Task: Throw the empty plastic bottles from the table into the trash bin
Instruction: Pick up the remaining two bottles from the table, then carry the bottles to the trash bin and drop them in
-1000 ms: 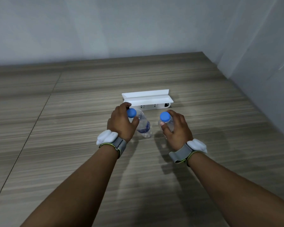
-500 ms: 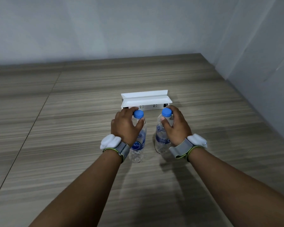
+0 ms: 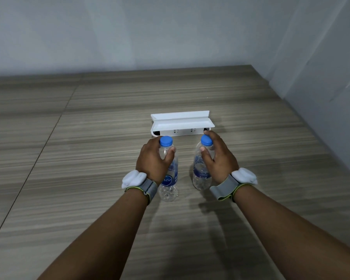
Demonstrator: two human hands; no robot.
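Two clear empty plastic bottles with blue caps and blue labels are held upright above the wooden table [image 3: 89,158]. My left hand [image 3: 153,160] is wrapped around the upper part of the left bottle [image 3: 169,182]. My right hand [image 3: 218,158] grips the neck and shoulder of the right bottle [image 3: 200,174]. The two bottles stand side by side with a small gap between them. No trash bin is in view.
A white socket box [image 3: 182,124] with an open lid sits on the table just beyond the bottles. Grey walls close off the far side and the right side of the table. A seam runs across the tabletop at the left.
Both hands have drawn the bottles toward me and raised them, so more of each bottle's body now shows below the hands. The bottles have moved slightly apart.
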